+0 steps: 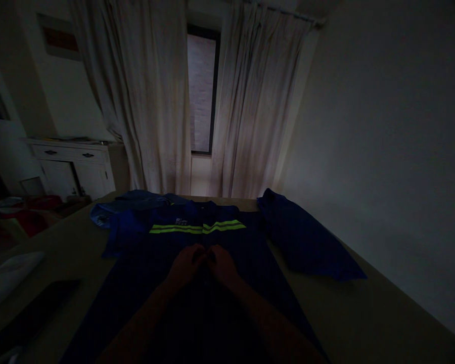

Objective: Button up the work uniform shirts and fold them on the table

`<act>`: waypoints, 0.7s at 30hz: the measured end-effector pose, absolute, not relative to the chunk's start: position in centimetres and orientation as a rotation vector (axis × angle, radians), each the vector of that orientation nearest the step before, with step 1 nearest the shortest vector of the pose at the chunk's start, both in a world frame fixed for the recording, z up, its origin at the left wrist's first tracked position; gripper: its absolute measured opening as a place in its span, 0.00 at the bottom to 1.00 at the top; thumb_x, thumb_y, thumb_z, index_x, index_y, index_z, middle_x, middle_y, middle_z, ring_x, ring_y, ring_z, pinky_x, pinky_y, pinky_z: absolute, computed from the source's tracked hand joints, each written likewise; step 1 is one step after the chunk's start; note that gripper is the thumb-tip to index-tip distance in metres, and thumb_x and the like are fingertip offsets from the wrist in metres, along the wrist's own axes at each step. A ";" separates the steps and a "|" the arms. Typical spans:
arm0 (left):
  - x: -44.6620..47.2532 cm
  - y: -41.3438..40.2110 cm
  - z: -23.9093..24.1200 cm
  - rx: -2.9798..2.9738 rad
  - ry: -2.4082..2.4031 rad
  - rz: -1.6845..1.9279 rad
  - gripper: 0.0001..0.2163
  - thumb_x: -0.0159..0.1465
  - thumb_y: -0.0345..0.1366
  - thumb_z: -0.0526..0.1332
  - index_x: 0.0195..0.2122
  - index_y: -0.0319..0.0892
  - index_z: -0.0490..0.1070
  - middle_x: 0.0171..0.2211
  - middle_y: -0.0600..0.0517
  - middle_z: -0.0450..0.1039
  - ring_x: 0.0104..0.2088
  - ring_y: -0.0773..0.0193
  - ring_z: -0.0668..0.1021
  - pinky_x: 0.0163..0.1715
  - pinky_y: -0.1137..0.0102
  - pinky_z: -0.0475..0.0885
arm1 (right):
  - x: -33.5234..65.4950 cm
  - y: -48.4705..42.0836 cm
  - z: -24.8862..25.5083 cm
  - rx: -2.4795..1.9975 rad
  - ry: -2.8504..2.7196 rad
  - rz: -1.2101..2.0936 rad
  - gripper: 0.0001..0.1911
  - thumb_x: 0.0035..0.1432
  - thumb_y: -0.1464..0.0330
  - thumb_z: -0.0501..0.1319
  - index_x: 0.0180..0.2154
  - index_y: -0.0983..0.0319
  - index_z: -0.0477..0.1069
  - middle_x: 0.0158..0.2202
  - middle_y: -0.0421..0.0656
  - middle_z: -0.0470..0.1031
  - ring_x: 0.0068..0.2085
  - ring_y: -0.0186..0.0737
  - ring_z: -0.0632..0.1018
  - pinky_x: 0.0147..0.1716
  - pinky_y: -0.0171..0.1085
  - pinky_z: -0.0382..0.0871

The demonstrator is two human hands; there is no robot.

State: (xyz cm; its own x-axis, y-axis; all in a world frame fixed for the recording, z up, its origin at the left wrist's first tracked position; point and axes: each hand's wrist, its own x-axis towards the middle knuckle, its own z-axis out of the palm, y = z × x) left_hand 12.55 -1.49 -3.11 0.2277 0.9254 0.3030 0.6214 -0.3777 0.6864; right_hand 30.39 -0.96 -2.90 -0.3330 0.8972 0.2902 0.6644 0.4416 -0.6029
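Note:
A dark blue work jacket (163, 273) with yellow-green reflective stripes (197, 227) lies spread flat on the table (364, 313), collar away from me. My left hand (187, 264) and my right hand (222, 263) rest side by side on the middle of its front, just below the stripes. Both have their fingers curled and pinched at the jacket's centre line. The room is dim, so what the fingertips hold is hard to see. One sleeve (307, 237) stretches out to the right.
A lighter blue garment (132, 202) is bunched behind the jacket at the left. A white object (7, 278) and a dark flat thing (34, 313) lie at the table's left. Curtains (155, 101), a window and a white cabinet (72, 167) stand beyond; a bare wall is at the right.

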 end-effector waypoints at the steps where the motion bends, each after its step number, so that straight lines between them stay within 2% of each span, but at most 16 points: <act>1: 12.5 -1.3 -3.0 2.042 1.388 0.981 0.09 0.66 0.38 0.56 0.44 0.45 0.73 0.42 0.50 0.79 0.44 0.59 0.79 0.47 0.66 0.71 | 30.4 -0.9 -2.9 -1.290 -2.094 0.522 0.05 0.62 0.69 0.62 0.41 0.59 0.74 0.42 0.42 0.76 0.44 0.40 0.76 0.46 0.35 0.64; 5: 12.1 -0.7 -3.0 1.895 1.347 1.005 0.10 0.64 0.37 0.57 0.43 0.42 0.74 0.40 0.50 0.80 0.41 0.59 0.80 0.44 0.67 0.72 | 30.3 -0.2 -3.2 -1.283 -1.985 0.614 0.02 0.60 0.71 0.64 0.37 0.59 0.74 0.39 0.41 0.76 0.44 0.39 0.75 0.45 0.35 0.64; 9: 12.0 -0.7 -3.5 2.099 1.413 0.920 0.10 0.65 0.34 0.57 0.45 0.43 0.75 0.43 0.49 0.79 0.44 0.58 0.78 0.48 0.65 0.70 | 30.1 0.5 -3.8 -1.357 -1.863 0.689 0.02 0.58 0.72 0.64 0.35 0.60 0.75 0.39 0.41 0.75 0.43 0.39 0.75 0.44 0.35 0.65; 12: 12.4 -1.3 -3.3 2.386 1.483 0.813 0.09 0.66 0.31 0.57 0.45 0.45 0.74 0.43 0.49 0.78 0.45 0.58 0.77 0.50 0.64 0.68 | 30.1 0.8 -4.1 -1.392 -1.834 0.731 0.03 0.60 0.69 0.63 0.36 0.60 0.76 0.40 0.42 0.76 0.43 0.39 0.76 0.44 0.35 0.65; 15: 13.0 -1.9 -2.7 2.588 1.620 0.674 0.09 0.69 0.31 0.54 0.44 0.44 0.73 0.40 0.49 0.77 0.44 0.57 0.76 0.48 0.64 0.68 | 30.1 0.8 -4.0 -1.372 -1.823 0.739 0.04 0.60 0.67 0.63 0.36 0.60 0.76 0.39 0.43 0.77 0.43 0.40 0.77 0.44 0.36 0.66; 17: 13.3 -2.2 -2.4 2.657 1.705 0.591 0.10 0.70 0.30 0.52 0.42 0.44 0.73 0.39 0.49 0.76 0.43 0.57 0.76 0.46 0.64 0.68 | 30.2 0.6 -3.6 -1.330 -1.800 0.744 0.06 0.62 0.67 0.61 0.35 0.60 0.76 0.38 0.42 0.79 0.42 0.40 0.78 0.43 0.36 0.67; 21: 13.1 -1.9 -2.8 2.624 1.654 0.590 0.09 0.70 0.30 0.52 0.39 0.44 0.72 0.40 0.49 0.74 0.43 0.59 0.75 0.46 0.66 0.68 | 30.4 0.0 -3.2 -1.220 -1.792 0.779 0.07 0.60 0.68 0.61 0.41 0.60 0.76 0.37 0.41 0.80 0.39 0.39 0.79 0.40 0.35 0.68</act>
State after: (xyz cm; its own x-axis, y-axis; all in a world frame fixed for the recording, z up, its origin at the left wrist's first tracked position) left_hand 13.07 -1.92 -2.84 0.3811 0.8679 0.3186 0.8738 -0.4507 0.1827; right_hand 30.43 -0.02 -3.18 -0.2005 0.9391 0.2792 0.4361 0.3408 -0.8329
